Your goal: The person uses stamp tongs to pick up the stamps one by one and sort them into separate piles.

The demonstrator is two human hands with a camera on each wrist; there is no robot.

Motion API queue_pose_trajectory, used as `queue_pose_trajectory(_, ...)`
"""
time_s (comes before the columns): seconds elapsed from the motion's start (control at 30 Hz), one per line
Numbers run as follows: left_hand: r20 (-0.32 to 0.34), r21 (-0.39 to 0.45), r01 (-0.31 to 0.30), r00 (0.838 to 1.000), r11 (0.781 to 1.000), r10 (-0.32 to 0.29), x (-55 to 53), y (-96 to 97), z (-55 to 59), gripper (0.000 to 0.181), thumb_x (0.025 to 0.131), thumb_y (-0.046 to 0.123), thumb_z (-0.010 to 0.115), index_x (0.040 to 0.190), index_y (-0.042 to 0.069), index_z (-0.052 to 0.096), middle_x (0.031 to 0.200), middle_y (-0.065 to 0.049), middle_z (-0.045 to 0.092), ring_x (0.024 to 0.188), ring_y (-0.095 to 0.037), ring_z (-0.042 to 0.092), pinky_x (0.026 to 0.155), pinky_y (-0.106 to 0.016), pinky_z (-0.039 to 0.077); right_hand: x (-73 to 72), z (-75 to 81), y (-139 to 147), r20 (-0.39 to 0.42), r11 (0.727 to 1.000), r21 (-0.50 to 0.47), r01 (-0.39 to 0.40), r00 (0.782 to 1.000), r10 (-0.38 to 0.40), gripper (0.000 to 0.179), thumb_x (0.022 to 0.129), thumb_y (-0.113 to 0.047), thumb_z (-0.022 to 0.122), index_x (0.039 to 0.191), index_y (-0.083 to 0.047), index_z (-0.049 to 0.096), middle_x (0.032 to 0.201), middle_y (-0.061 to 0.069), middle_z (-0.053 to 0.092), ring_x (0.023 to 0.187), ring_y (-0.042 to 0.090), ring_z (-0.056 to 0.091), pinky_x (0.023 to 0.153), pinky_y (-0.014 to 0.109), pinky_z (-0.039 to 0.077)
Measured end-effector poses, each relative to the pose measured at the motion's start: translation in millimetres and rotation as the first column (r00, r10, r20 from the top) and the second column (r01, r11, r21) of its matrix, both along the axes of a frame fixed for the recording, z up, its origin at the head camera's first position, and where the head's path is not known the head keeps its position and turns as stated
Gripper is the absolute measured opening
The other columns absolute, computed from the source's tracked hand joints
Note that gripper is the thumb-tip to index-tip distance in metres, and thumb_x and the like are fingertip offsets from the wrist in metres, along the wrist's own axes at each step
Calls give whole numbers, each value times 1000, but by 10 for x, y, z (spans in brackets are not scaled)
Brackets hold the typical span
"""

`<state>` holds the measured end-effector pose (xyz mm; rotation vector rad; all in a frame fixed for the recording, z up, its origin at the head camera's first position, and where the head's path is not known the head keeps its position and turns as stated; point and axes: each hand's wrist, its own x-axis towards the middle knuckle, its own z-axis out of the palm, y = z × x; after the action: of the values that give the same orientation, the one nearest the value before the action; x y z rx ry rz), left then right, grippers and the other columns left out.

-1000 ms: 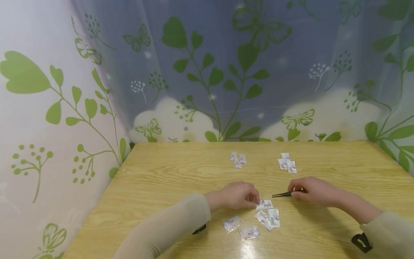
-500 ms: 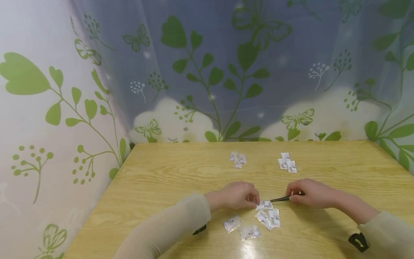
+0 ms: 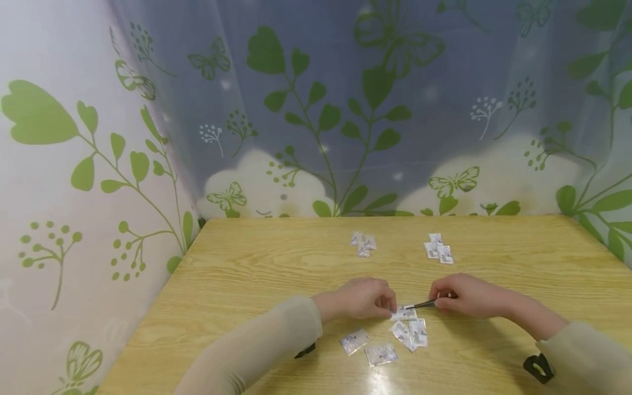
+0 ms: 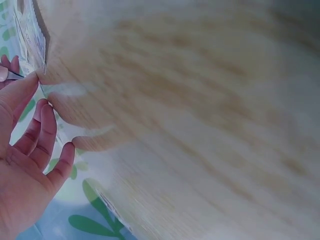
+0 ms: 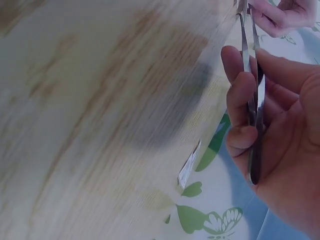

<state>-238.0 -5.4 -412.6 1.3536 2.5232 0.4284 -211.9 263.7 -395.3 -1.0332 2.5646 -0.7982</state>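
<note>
My left hand (image 3: 362,298) holds the left end of a small white printed plastic packet (image 3: 405,314) on the wooden table; its thumb tip sits at the packet's edge in the left wrist view. In my right hand (image 3: 469,296) is a pair of dark metal tweezers (image 5: 257,115), gripped between thumb and curled fingers. The tweezer tips reach the packet's upper edge; whether they pinch it is too small to tell. Just below lie two more packets, one slanted (image 3: 402,335) and one upright (image 3: 418,332), touching or overlapping.
Nearer me lie two separate packets, a tilted one (image 3: 354,341) and a wider one (image 3: 381,355). At the back of the table (image 3: 257,258) are two small clusters, a left cluster (image 3: 364,243) and a right cluster (image 3: 439,249). A leaf-patterned curtain (image 3: 316,109) hangs behind.
My right hand has moved left and the tweezers' tips have come from beside the packet onto its upper edge. The left hand and the other packets stay put.
</note>
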Motion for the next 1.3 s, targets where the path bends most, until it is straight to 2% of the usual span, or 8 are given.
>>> queue_pose_trajectory(0.37, -8, 10, 18, 1000, 1000, -18, -13, -23, -1, 7, 91, 21, 69, 98, 21, 70, 88, 13, 58, 77, 3, 52, 71, -13, 41, -15, 13, -57, -48, 1000, 18, -10, 999, 11, 9, 95, -12, 61, 88, -17, 61, 65, -15, 52, 59, 0, 44, 55, 24, 39)
queue_pose_trajectory(0.6, -4, 27, 25, 1000, 999, -25, -57, -160, -1, 15, 92, 20, 68, 107, 17, 71, 91, 12, 61, 81, 2, 53, 76, -13, 42, -62, 36, -82, -76, 999, 20, 31, 997, -29, 6, 96, -8, 58, 94, -13, 62, 64, -14, 51, 58, 0, 44, 58, 25, 39)
queue_pose_trajectory(0.77, 15, 39, -5, 1000, 999, 4, -100, -254, -31, 20, 91, 18, 69, 111, 16, 71, 89, 12, 59, 80, 1, 52, 73, -13, 42, -125, 26, -119, -73, 998, 9, 59, 996, -58, 5, 97, -8, 57, 96, -11, 61, 63, -12, 50, 58, 2, 42, 60, 26, 39)
queue_pose_trajectory(0.97, 38, 48, -43, 998, 998, 41, -105, -295, 0, 23, 90, 18, 70, 113, 14, 71, 84, 11, 55, 76, -1, 51, 70, -14, 42, -176, 9, -198, -76, 999, 7, 54, 996, -53, 6, 97, -6, 57, 94, -10, 60, 62, -11, 49, 57, 1, 42, 60, 26, 39)
queue_pose_trajectory(1.3, 58, 49, -99, 994, 994, 96, -104, -286, -9, 17, 90, 17, 70, 106, 15, 72, 80, 12, 55, 74, -1, 51, 67, -15, 43, -107, 6, -230, -29, 999, 22, 35, 999, -34, 7, 95, -6, 59, 91, -11, 61, 61, -11, 49, 56, 1, 42, 56, 24, 39)
